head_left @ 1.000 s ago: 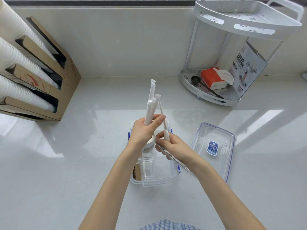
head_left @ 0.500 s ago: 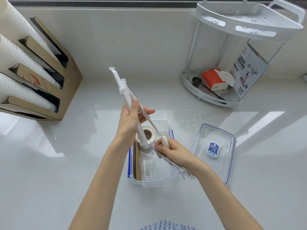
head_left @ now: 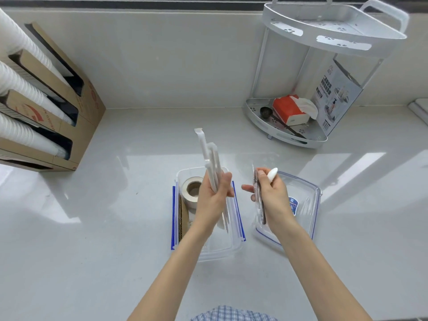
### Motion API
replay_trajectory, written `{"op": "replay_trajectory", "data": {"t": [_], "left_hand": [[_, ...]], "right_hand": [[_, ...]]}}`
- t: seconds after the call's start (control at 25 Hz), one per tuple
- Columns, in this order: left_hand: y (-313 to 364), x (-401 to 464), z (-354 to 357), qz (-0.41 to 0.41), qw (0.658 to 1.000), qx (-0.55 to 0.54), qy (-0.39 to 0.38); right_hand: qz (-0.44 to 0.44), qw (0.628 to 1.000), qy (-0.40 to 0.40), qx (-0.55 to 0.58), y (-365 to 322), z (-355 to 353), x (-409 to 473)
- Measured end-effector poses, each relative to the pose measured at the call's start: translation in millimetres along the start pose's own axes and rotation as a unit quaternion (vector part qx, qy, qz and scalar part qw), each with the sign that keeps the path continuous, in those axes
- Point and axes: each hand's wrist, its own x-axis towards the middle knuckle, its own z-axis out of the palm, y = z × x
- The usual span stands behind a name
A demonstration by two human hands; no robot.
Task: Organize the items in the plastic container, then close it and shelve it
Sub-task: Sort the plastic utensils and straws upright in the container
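A clear plastic container [head_left: 234,245] with blue side clips stands open on the counter in front of me. Inside it are a roll of tape [head_left: 191,191] and a brown cardboard piece [head_left: 182,218]. My left hand [head_left: 212,200] grips a bundle of white wrapped straws [head_left: 208,156] above the container, their tops pointing away from me. My right hand [head_left: 269,195] holds a white spoon [head_left: 271,174] and a clear packet with dark utensils [head_left: 259,200], over the container's clear lid [head_left: 308,200], which lies upturned to the right.
A white two-tier corner shelf [head_left: 324,35] stands at the back right, with a red tissue pack [head_left: 287,110], a dark scoop and a printed card on its lower tier. A cardboard rack of paper cups [head_left: 41,112] is at the left.
My right hand has moved right, out of the container and over the lid, taking the spoon and packet. My left hand swung the straws from a leftward tilt back to near upright.
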Motion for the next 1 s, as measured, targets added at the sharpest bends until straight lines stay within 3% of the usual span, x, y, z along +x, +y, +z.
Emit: {"op": "replay_trajectory", "data": {"t": [0.2, 0.48, 0.64, 0.8, 1.0], "left_hand": [[-21.0, -12.4, 1.7, -0.048, 0.998, 0.039, -0.011], [-21.9, -13.9, 7.2, -0.02, 0.998, 0.05, -0.018], [-37.7, -22.1, 7.6, -0.072, 0.996, 0.055, -0.026], [-48.5, -21.8, 5.0, -0.067, 0.992, 0.097, -0.046], [-46.8, -20.9, 3.5, -0.063, 0.988, 0.123, -0.073]], "right_hand": [[0.018, 0.998, 0.015, 0.065, 0.6, -1.9, -3.0], [0.007, 0.998, -0.038, 0.055, 1.7, -0.3, -3.2], [0.003, 0.998, -0.061, 0.01, 3.6, -2.1, -5.0], [-0.013, 0.987, -0.158, -0.034, -1.3, 2.3, -7.8], [-0.042, 0.944, -0.234, -0.228, 11.9, 7.3, -9.2]]}}
